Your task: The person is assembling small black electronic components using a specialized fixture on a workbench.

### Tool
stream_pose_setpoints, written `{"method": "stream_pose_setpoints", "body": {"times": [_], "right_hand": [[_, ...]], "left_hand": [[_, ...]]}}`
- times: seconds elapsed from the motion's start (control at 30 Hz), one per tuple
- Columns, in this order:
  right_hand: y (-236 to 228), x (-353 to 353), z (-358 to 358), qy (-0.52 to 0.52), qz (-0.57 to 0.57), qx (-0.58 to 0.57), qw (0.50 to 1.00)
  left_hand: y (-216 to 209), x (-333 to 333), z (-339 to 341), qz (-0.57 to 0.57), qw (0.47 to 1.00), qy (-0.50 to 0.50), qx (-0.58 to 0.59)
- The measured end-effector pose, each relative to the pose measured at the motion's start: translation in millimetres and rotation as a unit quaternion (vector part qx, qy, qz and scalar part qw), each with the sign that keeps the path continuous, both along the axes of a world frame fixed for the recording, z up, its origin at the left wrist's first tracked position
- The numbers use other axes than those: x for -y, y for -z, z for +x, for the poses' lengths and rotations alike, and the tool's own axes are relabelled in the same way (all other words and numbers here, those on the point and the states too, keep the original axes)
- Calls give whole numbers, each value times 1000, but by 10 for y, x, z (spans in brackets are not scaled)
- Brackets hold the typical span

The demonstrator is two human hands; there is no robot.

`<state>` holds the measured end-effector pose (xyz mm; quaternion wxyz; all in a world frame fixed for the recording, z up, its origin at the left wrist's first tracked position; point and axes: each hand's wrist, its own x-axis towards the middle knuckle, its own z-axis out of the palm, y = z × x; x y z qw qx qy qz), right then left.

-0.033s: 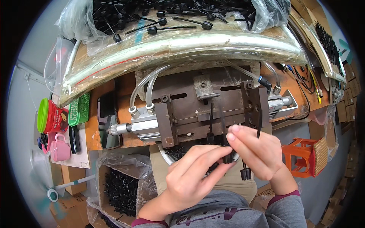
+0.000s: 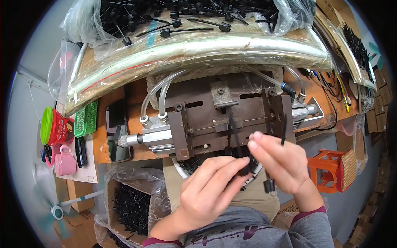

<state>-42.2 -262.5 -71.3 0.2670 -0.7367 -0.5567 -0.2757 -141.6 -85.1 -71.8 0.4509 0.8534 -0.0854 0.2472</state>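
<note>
My left hand [image 2: 209,188] is closed, its thumb and fingers pinching black plastic straps with ribbed caps [image 2: 245,168] in front of the metal fixture. The thin straps point up and away over the fixture; how many pieces it holds I cannot tell. Close by on the right, my right hand [image 2: 283,165] has its fingers pressed together. Another black strap passes behind it, and its ribbed cap [image 2: 269,185] hangs below the palm. The brown metal fixture [image 2: 206,89] lies beyond both hands, with a small metal block bolted at its middle. Below the hands a round container is partly hidden.
Silver air cylinders [image 2: 159,138] with clear hoses flank the fixture. A shelf [image 2: 186,47] bearing a heap of black capped straps spans the far side. At lower left stands a plastic-lined box [image 2: 113,194] of black pieces. An orange stool [image 2: 324,171] is at right.
The straps in my left hand have swung and now lean more to the left. My right hand has shifted slightly, and the cap hanging below it has moved a little right and up.
</note>
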Motion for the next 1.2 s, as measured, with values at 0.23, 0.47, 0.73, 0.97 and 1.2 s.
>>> {"method": "stream_pose_setpoints", "body": {"times": [0.23, 0.47, 0.73, 0.97, 1.2], "right_hand": [[141, 123, 6, 44, 53, -49, 996], [36, 196, 25, 86, 18, 56, 995], [47, 48, -1, 71, 9, 98, 993], [-70, 21, 18, 40, 83, -121, 988], [34, 84, -31, -37, 224, -335, 915]], "left_hand": [[232, -13, 129, 227, 973, -37, 18], [154, -24, 176, 259, 965, -40, -22], [-66, -10, 31, -82, 990, 111, -39], [67, -20, 62, 121, 992, -45, -5], [182, -16, 196, 247, 968, -35, -15]]}}
